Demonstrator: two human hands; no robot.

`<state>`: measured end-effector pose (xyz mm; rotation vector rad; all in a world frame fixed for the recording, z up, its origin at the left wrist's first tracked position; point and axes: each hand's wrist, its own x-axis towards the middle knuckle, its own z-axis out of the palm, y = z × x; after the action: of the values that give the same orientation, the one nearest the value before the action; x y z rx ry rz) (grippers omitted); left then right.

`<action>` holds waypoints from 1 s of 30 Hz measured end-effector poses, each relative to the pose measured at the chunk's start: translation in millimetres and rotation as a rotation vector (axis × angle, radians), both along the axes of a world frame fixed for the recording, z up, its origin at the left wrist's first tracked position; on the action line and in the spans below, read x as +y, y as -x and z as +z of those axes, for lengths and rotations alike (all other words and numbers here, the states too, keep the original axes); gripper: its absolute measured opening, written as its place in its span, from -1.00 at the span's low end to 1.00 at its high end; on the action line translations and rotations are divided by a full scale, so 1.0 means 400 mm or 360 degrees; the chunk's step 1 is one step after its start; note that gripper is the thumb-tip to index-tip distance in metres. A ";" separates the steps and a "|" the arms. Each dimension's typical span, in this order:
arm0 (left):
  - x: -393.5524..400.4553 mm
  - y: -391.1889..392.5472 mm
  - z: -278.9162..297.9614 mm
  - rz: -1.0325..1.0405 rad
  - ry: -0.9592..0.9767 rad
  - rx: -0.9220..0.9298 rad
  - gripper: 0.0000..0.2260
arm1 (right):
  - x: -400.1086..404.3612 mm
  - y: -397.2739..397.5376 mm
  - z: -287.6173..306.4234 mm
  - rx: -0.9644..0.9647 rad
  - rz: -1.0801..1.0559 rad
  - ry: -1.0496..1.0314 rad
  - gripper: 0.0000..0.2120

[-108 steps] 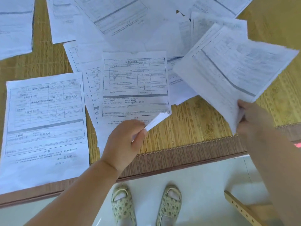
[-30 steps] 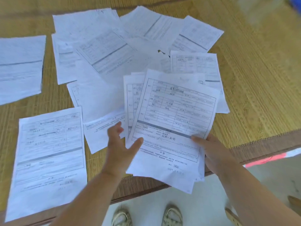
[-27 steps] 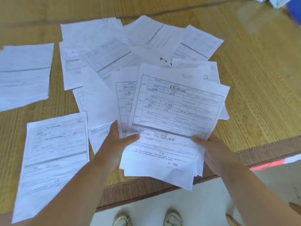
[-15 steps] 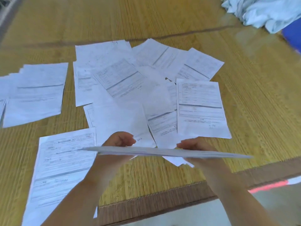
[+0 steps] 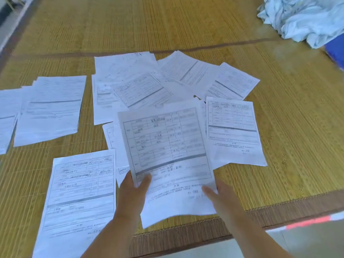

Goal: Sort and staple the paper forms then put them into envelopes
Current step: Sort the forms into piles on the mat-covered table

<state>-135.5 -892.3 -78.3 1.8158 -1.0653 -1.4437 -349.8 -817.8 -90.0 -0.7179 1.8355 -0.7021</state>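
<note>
White printed paper form [image 5: 167, 155] is held btwn 2 hands: left hand [image 5: 133, 192] pinching its left edge, right hand [image 5: 221, 194] gripping the bottom-right corner.

A person's two hands hold a printed form [image 5: 167, 155] face up above a woven bamboo mat [image 5: 186, 25]. The left hand [image 5: 133, 192] pinches its lower left edge, thumb on the printed face; the right hand [image 5: 221, 194] grips the lower right corner. Just left of the left fingers a single form [image 5: 80, 198] lies flat on the mat. Beyond the fingertips spreads a loose heap of forms [image 5: 149, 84], another sheet [image 5: 234, 131] lying right of the held page. A small stack [image 5: 50, 108] sits far left, and crumpled pale cloth [image 5: 301, 17] far right.
</note>
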 end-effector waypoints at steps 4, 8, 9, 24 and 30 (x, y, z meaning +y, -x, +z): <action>0.065 -0.062 0.007 -0.0172 -0.0197 -0.0171 -0.76 | 0.034 -0.070 0.011 0.0093 0.0128 -0.0056 -0.70; 0.109 -0.103 0.024 -0.0306 -0.0165 -0.0418 -0.74 | 0.032 -0.107 0.015 0.0139 0.0290 -0.0204 -0.85; 0.113 -0.110 0.033 -0.0267 -0.0139 -0.0432 -0.74 | 0.027 -0.112 0.012 0.0109 0.0304 -0.0210 -0.85; 0.032 -0.631 0.015 0.0572 -0.0316 -0.0660 -0.74 | -0.095 -0.524 -0.041 0.0305 0.0972 0.0139 -0.85; 0.011 -0.840 -0.029 0.0447 -0.0335 -0.0757 -0.75 | -0.106 -0.758 -0.155 0.0990 0.1582 0.0591 -0.22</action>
<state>200.5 -887.8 -90.0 2.4286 -0.8433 -1.0109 -46.5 -860.1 -152.1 -2.0699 1.5546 -0.1325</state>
